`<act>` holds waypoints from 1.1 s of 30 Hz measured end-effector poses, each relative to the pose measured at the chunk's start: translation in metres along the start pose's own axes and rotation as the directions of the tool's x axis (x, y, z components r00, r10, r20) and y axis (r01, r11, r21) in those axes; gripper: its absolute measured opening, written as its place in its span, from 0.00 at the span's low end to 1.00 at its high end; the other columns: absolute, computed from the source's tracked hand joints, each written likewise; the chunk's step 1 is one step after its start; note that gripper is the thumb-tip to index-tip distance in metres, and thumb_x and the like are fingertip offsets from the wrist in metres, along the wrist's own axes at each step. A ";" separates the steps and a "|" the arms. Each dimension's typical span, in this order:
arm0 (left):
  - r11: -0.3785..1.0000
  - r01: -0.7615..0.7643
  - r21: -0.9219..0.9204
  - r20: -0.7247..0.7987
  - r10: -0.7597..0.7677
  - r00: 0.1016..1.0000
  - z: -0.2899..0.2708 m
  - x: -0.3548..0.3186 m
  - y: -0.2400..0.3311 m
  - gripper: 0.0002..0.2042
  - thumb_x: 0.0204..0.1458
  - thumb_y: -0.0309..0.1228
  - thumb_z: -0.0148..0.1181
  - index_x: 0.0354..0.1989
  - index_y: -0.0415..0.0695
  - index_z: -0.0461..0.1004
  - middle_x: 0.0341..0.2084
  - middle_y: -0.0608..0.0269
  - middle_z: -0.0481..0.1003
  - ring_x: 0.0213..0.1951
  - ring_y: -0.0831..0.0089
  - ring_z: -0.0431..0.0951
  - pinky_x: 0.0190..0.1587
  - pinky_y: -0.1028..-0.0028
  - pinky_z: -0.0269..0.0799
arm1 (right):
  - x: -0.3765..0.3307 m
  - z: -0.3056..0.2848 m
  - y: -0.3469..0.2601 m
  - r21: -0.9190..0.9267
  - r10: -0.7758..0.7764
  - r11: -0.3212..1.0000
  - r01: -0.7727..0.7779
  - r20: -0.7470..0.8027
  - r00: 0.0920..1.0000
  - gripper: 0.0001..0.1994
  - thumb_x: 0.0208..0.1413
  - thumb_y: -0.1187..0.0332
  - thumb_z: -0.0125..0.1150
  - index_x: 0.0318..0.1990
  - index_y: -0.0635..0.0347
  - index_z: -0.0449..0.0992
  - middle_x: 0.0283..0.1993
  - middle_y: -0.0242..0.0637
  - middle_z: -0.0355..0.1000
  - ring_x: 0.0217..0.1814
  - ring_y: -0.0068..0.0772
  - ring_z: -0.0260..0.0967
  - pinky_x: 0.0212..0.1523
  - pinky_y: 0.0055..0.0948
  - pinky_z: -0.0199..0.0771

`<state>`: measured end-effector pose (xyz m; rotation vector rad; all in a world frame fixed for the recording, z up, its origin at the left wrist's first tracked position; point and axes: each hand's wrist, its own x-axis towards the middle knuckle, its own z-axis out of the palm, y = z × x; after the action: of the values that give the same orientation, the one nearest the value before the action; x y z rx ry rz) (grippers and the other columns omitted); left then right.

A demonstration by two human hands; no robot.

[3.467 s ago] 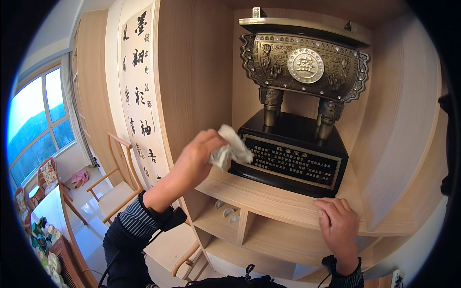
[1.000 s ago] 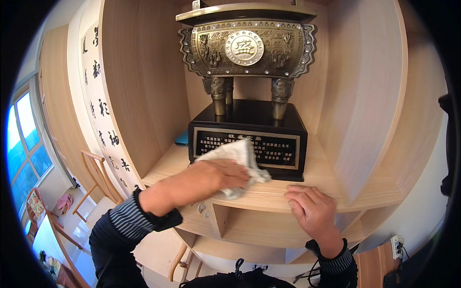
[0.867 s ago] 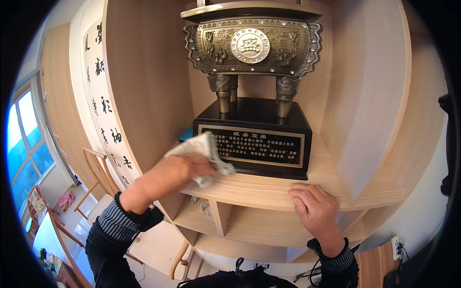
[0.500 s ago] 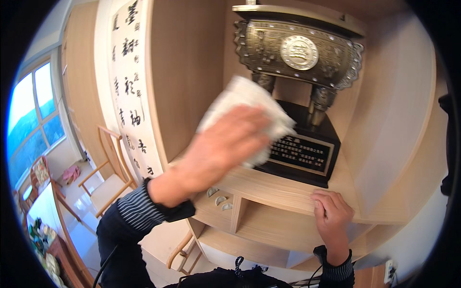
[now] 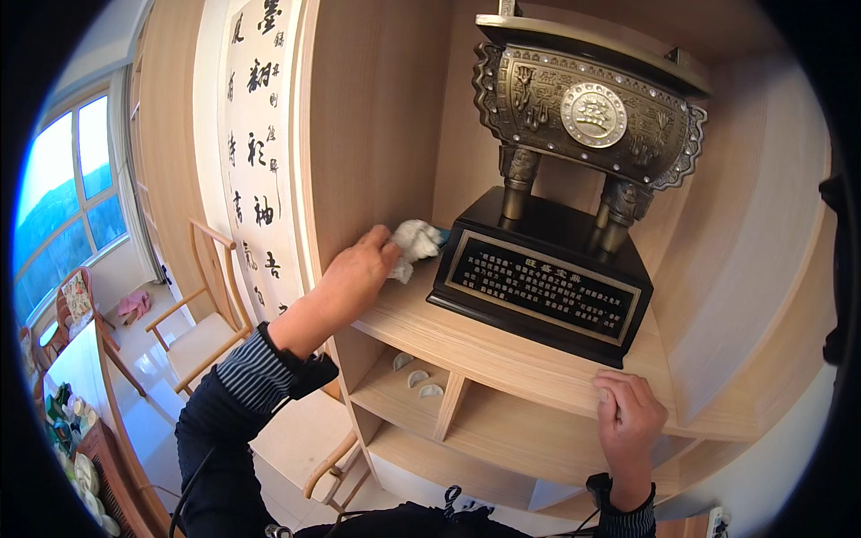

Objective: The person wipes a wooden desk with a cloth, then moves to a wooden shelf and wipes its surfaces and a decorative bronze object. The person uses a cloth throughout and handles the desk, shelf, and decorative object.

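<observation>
A crumpled white cloth (image 5: 416, 240) is gripped by my left hand (image 5: 360, 263), which reaches into the back left of the wooden shelf (image 5: 520, 345). The cloth lies on the board, between the side panel and a black base (image 5: 547, 287) with a lettered plaque. On that base stands a bronze-coloured vessel (image 5: 592, 108) with legs, wavy side edges and a round pale medallion. My right hand (image 5: 630, 414) is closed at the shelf's front edge, fingers curled over it, just right of the base's front corner.
Below are open compartments; several small crescent-shaped pale pieces (image 5: 418, 378) lie in the left one. A calligraphy scroll (image 5: 256, 152) hangs left of the cabinet. Wooden chairs (image 5: 193, 345) and a long table (image 5: 85, 359) with items stand farther left, near a window (image 5: 94, 170).
My left hand has carried the cloth from in front of the base leftward and deeper, down onto the shelf beside it. My right hand stays at the edge. The view has shifted slightly.
</observation>
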<state>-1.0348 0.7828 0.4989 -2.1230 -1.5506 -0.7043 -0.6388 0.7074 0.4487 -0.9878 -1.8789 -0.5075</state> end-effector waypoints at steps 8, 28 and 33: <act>0.957 -0.134 -0.257 -0.479 -0.005 0.878 -0.023 0.012 0.023 0.21 0.43 0.09 0.61 0.47 0.40 0.76 0.52 0.52 0.70 0.50 0.47 0.76 0.49 0.59 0.76 | 0.004 0.003 -0.005 0.006 0.014 1.000 -0.014 -0.005 1.000 0.04 0.52 0.79 0.61 0.33 0.60 0.80 0.36 0.36 0.80 0.35 0.37 0.77 0.33 0.31 0.76; 0.939 -0.095 -0.331 -0.482 -0.081 0.873 -0.034 0.012 0.030 0.16 0.47 0.16 0.62 0.46 0.39 0.77 0.45 0.50 0.71 0.44 0.46 0.77 0.47 0.56 0.76 | 0.004 0.002 -0.006 -0.010 0.012 1.000 -0.012 0.004 1.000 0.04 0.51 0.78 0.62 0.33 0.59 0.80 0.37 0.35 0.80 0.35 0.38 0.76 0.33 0.31 0.75; 0.847 -0.251 -0.468 -0.294 0.119 0.949 -0.013 0.025 0.049 0.16 0.48 0.15 0.62 0.47 0.37 0.76 0.51 0.48 0.68 0.47 0.43 0.76 0.51 0.55 0.75 | 0.004 0.001 -0.007 -0.007 0.026 1.000 -0.026 0.018 1.000 0.03 0.54 0.79 0.60 0.32 0.63 0.80 0.37 0.39 0.80 0.35 0.38 0.77 0.36 0.31 0.76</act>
<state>-0.9834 0.7793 0.5224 -2.3762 -1.0799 -1.3695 -0.6462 0.7052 0.4522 -1.0227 -1.8788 -0.4914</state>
